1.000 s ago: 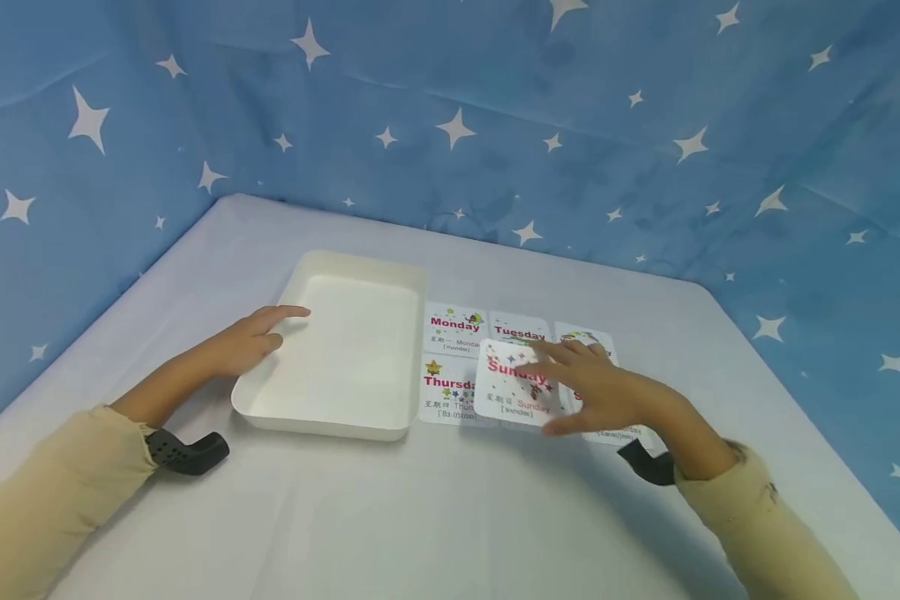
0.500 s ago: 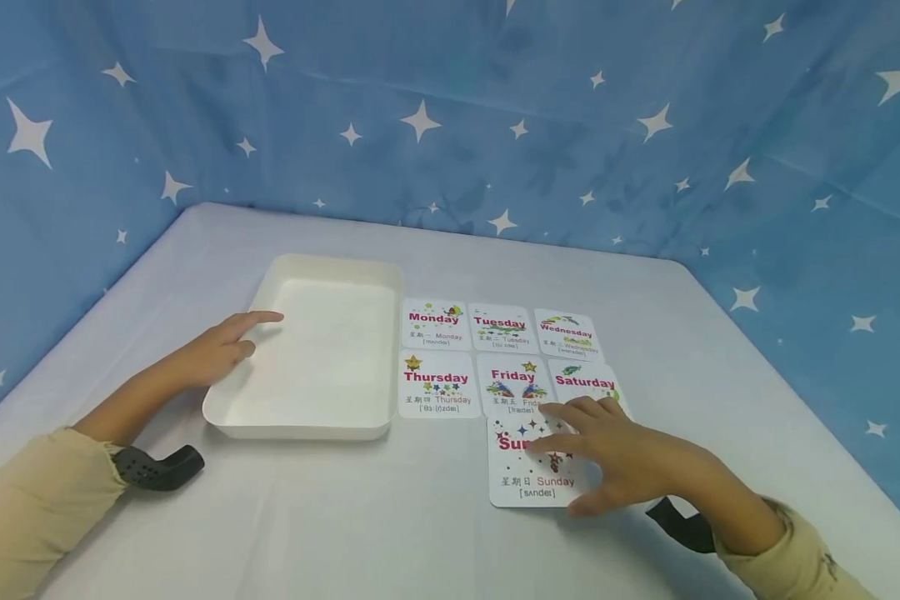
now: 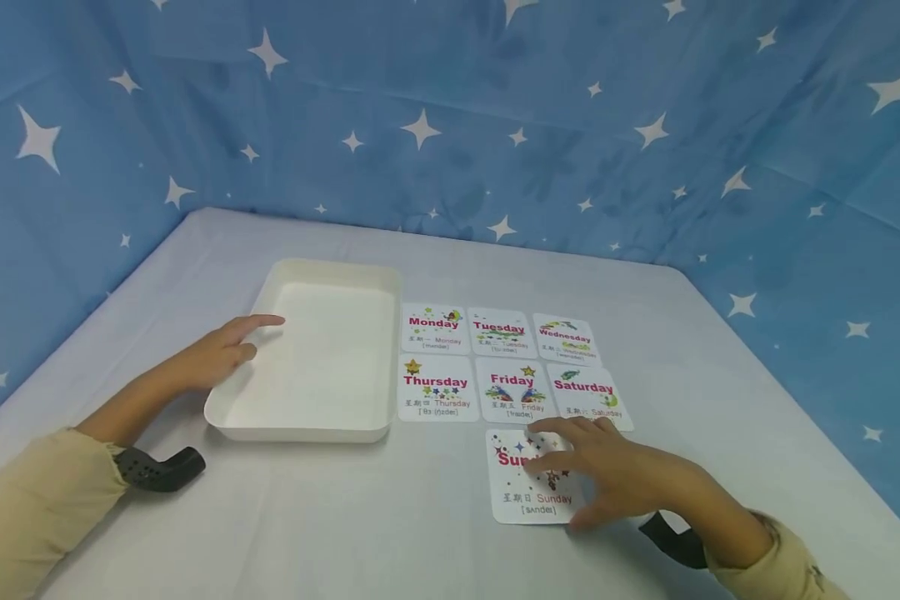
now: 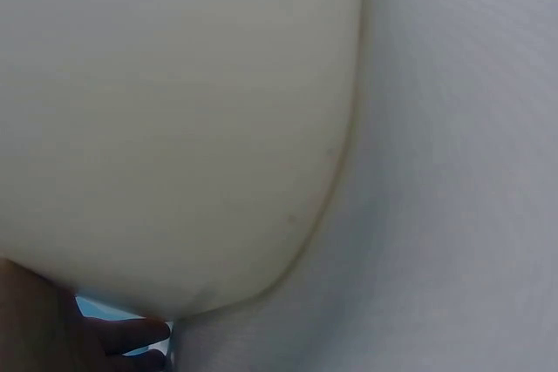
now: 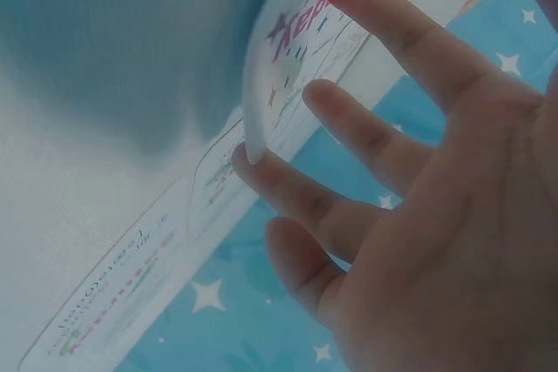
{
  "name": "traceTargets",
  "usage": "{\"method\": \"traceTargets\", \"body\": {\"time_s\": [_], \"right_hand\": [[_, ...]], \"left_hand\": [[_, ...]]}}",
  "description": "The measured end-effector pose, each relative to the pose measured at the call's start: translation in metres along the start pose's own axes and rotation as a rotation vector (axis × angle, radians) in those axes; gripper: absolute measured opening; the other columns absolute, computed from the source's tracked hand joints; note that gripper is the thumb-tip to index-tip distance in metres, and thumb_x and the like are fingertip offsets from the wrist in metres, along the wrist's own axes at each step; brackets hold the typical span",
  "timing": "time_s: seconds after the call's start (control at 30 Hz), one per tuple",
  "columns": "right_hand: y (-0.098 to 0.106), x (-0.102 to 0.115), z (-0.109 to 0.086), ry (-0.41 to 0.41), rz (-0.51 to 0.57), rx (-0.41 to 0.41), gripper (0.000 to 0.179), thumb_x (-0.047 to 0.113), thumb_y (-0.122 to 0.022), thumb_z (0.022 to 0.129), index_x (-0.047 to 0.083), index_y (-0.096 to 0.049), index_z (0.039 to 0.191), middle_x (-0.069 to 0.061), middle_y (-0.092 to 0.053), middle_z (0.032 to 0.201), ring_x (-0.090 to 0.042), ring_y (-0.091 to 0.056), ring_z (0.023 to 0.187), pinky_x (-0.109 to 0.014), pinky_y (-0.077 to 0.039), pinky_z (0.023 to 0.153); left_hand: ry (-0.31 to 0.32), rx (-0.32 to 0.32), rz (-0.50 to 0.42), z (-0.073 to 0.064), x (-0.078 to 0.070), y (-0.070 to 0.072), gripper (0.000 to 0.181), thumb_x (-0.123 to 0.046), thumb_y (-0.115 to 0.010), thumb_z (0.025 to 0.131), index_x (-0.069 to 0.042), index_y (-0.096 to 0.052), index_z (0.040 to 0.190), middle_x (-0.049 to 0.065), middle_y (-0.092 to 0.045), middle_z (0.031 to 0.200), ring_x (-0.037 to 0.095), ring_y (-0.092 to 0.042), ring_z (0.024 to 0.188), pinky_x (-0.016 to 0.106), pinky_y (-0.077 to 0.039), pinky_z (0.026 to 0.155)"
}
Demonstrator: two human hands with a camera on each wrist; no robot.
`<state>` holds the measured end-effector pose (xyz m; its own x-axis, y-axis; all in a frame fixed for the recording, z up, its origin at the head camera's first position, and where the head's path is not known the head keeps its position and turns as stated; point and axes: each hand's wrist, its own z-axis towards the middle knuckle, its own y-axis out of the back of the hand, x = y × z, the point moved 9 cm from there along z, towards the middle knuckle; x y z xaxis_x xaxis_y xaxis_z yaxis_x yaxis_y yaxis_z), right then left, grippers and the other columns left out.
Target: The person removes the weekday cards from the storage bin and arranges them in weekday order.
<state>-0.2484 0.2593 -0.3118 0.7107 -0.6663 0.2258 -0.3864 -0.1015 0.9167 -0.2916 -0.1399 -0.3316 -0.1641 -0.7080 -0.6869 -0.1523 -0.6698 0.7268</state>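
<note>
My left hand (image 3: 217,354) holds the left side of a white rectangular tray (image 3: 326,358), index finger and thumb reaching over the rim. The left wrist view shows the tray's outer wall (image 4: 174,128), two fingertips near its corner. A white square card marked Sunday (image 3: 521,492) is under my right hand (image 3: 618,471), which grips it by its edges with spread fingers. In the right wrist view the Sunday card (image 5: 288,50) bows between those fingers. Directly beyond it lie the Friday card (image 3: 515,400) and the Saturday card (image 3: 588,404).
Right of the tray, the Monday card (image 3: 432,333), Tuesday card (image 3: 501,337) and Wednesday card (image 3: 567,342) form the back row. The Thursday card (image 3: 438,400) starts the row in front. A white cloth covers the table (image 3: 345,525); a blue starry curtain (image 3: 307,167) surrounds it.
My right hand has brought the Sunday card from over the other cards to the near side, below Friday, uncovering both rows. My left hand stays at the tray. The head view has shifted slightly.
</note>
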Motion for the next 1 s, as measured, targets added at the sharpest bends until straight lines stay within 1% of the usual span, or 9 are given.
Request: {"method": "traceTargets", "body": {"time_s": [0.1,0.23,0.33,0.47,0.57,0.77,0.87,0.9,1.0], "right_hand": [[-0.001,-0.001,0.001,0.014,-0.018,0.001,0.066,0.039,-0.077,0.066,0.041,-0.050,0.126,0.003,-0.035,0.139,-0.029,-0.034,0.124,-0.064,-0.023,0.097],[-0.002,-0.005,0.001,0.029,0.008,-0.024,0.067,0.036,-0.079,0.065,0.039,-0.051,0.126,0.003,-0.040,0.132,-0.025,-0.037,0.118,-0.061,-0.026,0.095],[-0.005,-0.009,0.001,0.018,0.047,-0.042,0.067,0.036,-0.079,0.065,0.042,-0.050,0.125,0.005,-0.041,0.128,-0.022,-0.038,0.115,-0.058,-0.029,0.093],[-0.013,-0.016,0.000,-0.016,0.093,-0.033,0.067,0.037,-0.078,0.065,0.047,-0.048,0.125,0.005,-0.040,0.130,-0.023,-0.037,0.112,-0.053,-0.035,0.089],[-0.016,-0.018,0.000,-0.021,0.089,-0.036,0.068,0.036,-0.077,0.065,0.048,-0.047,0.125,0.006,-0.039,0.130,-0.023,-0.036,0.112,-0.053,-0.035,0.090],[-0.015,-0.020,0.001,-0.007,0.025,-0.064,0.070,0.036,-0.078,0.064,0.048,-0.045,0.125,0.009,-0.039,0.128,-0.025,-0.029,0.121,-0.058,-0.026,0.095],[-0.015,-0.019,0.001,0.004,0.036,-0.055,0.071,0.034,-0.078,0.064,0.047,-0.045,0.125,0.009,-0.039,0.129,-0.025,-0.030,0.121,-0.058,-0.026,0.096],[-0.015,-0.019,0.002,0.005,0.041,-0.049,0.070,0.034,-0.078,0.065,0.047,-0.045,0.125,0.009,-0.039,0.129,-0.024,-0.030,0.120,-0.057,-0.027,0.095],[-0.012,-0.018,0.002,0.005,0.033,-0.037,0.068,0.034,-0.078,0.065,0.046,-0.046,0.124,0.007,-0.040,0.129,-0.025,-0.032,0.120,-0.057,-0.028,0.095]], "left_hand": [[-0.012,-0.004,0.004,0.002,-0.001,-0.001,0.048,0.000,-0.033,0.089,0.001,-0.032,0.136,0.032,-0.022,0.141,0.050,-0.019,0.128,0.063,-0.020,0.096],[-0.027,-0.004,0.012,0.005,-0.002,-0.002,0.047,0.001,-0.034,0.089,0.003,-0.032,0.136,0.033,-0.021,0.140,0.051,-0.018,0.128,0.064,-0.019,0.097],[-0.036,-0.005,0.004,0.007,-0.003,-0.002,0.047,0.000,-0.034,0.089,0.003,-0.032,0.136,0.034,-0.022,0.140,0.052,-0.018,0.128,0.064,-0.018,0.097],[-0.034,0.005,-0.016,0.008,-0.002,-0.006,0.047,0.001,-0.034,0.088,0.003,-0.033,0.136,0.033,-0.022,0.140,0.050,-0.019,0.127,0.063,-0.020,0.096],[-0.024,0.007,-0.013,0.010,-0.001,-0.007,0.048,0.001,-0.034,0.088,0.001,-0.033,0.136,0.032,-0.023,0.140,0.049,-0.020,0.128,0.062,-0.020,0.096],[-0.027,0.011,0.017,0.014,-0.001,-0.007,0.049,-0.001,-0.035,0.088,0.002,-0.030,0.137,0.034,-0.021,0.140,0.051,-0.018,0.128,0.064,-0.019,0.097],[-0.019,0.020,0.030,0.013,0.001,-0.008,0.051,-0.002,-0.035,0.088,0.002,-0.027,0.138,0.035,-0.019,0.141,0.053,-0.017,0.128,0.065,-0.018,0.097],[-0.019,0.023,0.030,0.013,0.001,-0.008,0.051,-0.003,-0.036,0.089,0.003,-0.025,0.139,0.035,-0.019,0.140,0.052,-0.018,0.127,0.065,-0.019,0.096],[-0.006,0.024,0.048,0.012,0.000,-0.006,0.057,-0.007,-0.037,0.091,0.002,-0.015,0.142,0.035,-0.013,0.142,0.053,-0.014,0.129,0.065,-0.017,0.098]]}}
